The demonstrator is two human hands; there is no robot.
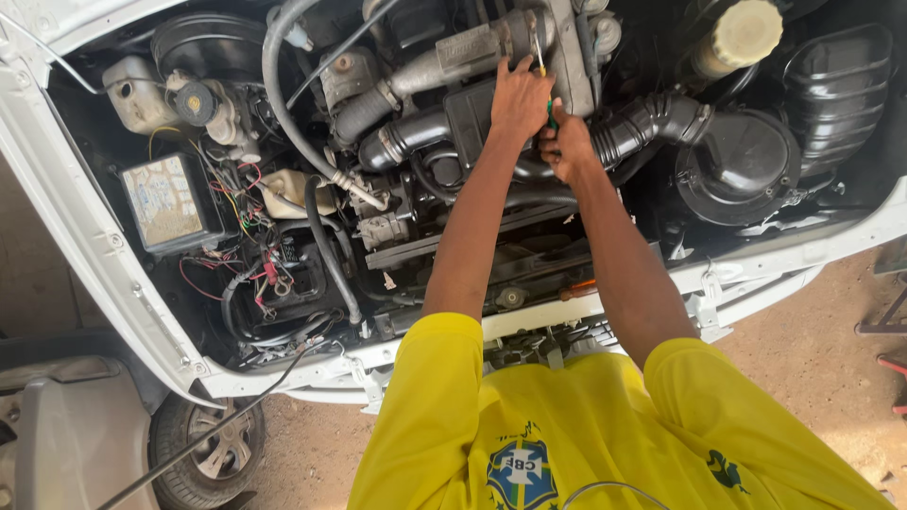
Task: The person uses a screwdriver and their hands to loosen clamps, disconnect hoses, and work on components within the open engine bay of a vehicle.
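Screwdriver (543, 90) upright between both hands' fingers (518, 68).

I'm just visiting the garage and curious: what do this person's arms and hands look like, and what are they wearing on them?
Both arms are bare from the upper arm down. The left hand and right hand wear no gloves, and no watch or ring shows. Short sleeves of a bright yellow shirt cover the upper arms; the shirt has a round blue-and-green crest on the chest.

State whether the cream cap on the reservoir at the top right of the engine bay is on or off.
On. The cream cap sits over the reservoir neck, covering the opening, with no gap showing.
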